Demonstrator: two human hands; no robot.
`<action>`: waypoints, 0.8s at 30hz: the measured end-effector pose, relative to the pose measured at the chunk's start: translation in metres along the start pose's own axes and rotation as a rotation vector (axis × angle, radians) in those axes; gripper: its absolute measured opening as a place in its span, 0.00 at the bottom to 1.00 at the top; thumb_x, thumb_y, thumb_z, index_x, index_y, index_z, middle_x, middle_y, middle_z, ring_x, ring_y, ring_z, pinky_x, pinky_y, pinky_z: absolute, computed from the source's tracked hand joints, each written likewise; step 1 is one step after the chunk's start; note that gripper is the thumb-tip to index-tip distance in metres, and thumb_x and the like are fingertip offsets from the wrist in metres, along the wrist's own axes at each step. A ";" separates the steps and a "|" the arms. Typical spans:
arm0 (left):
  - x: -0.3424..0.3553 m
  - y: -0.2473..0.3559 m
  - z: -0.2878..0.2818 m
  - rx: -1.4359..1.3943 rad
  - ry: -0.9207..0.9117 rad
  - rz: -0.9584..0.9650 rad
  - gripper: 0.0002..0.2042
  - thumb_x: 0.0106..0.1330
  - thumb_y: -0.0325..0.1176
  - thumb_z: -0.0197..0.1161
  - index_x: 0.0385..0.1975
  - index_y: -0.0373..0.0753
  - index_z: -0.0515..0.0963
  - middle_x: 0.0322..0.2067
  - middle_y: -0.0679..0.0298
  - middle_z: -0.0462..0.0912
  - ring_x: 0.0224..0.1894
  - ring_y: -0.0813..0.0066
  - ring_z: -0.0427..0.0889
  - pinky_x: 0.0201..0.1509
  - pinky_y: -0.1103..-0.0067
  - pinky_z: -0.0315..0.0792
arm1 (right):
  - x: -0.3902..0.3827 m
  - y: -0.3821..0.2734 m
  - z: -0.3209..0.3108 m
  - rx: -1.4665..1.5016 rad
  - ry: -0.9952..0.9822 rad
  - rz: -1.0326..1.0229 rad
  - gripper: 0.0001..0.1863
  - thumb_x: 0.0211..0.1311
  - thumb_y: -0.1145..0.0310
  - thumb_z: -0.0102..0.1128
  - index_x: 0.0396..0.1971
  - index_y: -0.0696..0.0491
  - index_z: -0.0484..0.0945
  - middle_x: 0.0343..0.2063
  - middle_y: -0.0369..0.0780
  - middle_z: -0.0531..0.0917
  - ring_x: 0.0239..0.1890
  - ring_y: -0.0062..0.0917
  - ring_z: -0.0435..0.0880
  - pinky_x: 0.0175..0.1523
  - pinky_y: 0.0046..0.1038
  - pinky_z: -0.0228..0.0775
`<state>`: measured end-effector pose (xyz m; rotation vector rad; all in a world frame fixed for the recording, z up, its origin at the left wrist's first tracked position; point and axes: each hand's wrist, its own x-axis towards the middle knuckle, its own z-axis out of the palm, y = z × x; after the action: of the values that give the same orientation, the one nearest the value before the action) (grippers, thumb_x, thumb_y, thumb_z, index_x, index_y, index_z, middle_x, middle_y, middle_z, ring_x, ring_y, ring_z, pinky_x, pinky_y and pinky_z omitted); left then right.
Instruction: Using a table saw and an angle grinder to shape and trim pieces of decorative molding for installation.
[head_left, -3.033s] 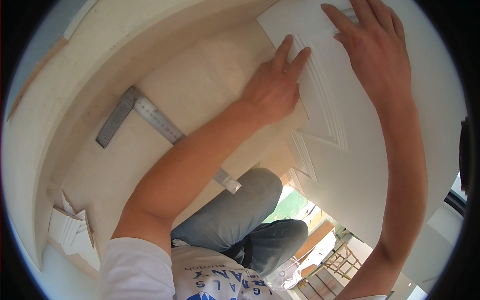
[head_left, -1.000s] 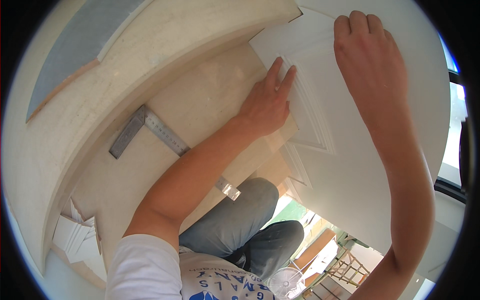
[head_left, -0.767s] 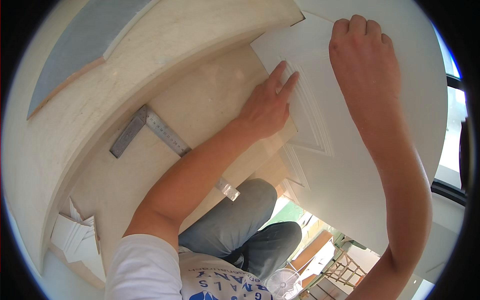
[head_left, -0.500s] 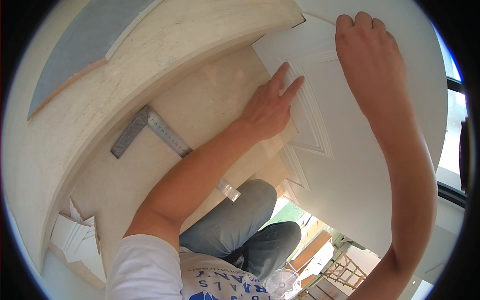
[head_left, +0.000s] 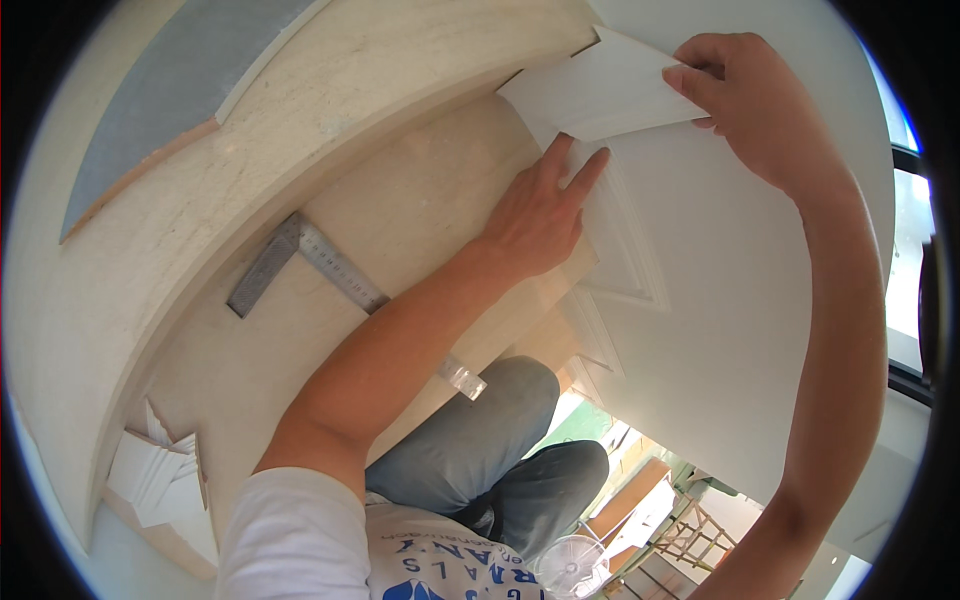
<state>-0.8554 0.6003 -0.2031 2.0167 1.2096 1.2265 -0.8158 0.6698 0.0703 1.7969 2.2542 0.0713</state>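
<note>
A large white panel (head_left: 700, 300) with moulded grooved lines lies on my right. At its far end, a smooth white flap (head_left: 605, 85) stands tilted up from the surface. My right hand (head_left: 745, 95) pinches the flap's right edge between thumb and fingers. My left hand (head_left: 540, 215) rests at the panel's left border, index and middle fingers stretched out and spread, their tips by the base of the flap. Whether the flap is still joined to the panel, I cannot tell. Under my left forearm lies a metal try square (head_left: 340, 268) with a ruled blade.
A pale board (head_left: 400, 200) lies under the square, bordered by a curved raised edge (head_left: 290, 165). Broken white moulded offcuts (head_left: 160, 475) sit at lower left. A grey cut sheet (head_left: 170, 110) is at upper left. My bent knees, a fan (head_left: 572, 567) and a wooden lattice (head_left: 695, 535) show below.
My right hand has turned from knuckles-up to a pinch, and the panel's far end has come up as a tilted flap. My left hand has stayed nearly still.
</note>
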 end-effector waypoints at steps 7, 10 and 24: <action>0.000 0.007 -0.006 -0.014 -0.144 -0.114 0.31 0.66 0.29 0.60 0.71 0.34 0.64 0.60 0.38 0.70 0.59 0.48 0.76 0.63 0.59 0.72 | -0.021 0.000 -0.011 0.134 -0.074 0.067 0.18 0.70 0.59 0.59 0.44 0.60 0.84 0.32 0.40 0.86 0.32 0.23 0.83 0.43 0.28 0.79; -0.001 -0.009 0.006 0.116 -0.275 -0.173 0.27 0.66 0.31 0.60 0.67 0.38 0.71 0.56 0.47 0.75 0.55 0.51 0.75 0.59 0.61 0.72 | -0.034 -0.001 -0.020 0.139 -0.131 0.079 0.18 0.69 0.60 0.60 0.43 0.62 0.84 0.32 0.41 0.85 0.33 0.24 0.84 0.44 0.28 0.80; 0.009 -0.089 0.007 -0.382 0.154 -0.002 0.14 0.71 0.25 0.59 0.54 0.32 0.75 0.38 0.61 0.76 0.41 0.70 0.73 0.47 0.72 0.71 | -0.418 0.074 0.005 0.960 0.128 0.547 0.11 0.71 0.68 0.62 0.45 0.59 0.79 0.29 0.37 0.84 0.32 0.18 0.81 0.40 0.25 0.74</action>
<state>-0.8860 0.6523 -0.2691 1.6675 0.9542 1.5049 -0.6594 0.2832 0.1506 2.8921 1.9080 -0.9652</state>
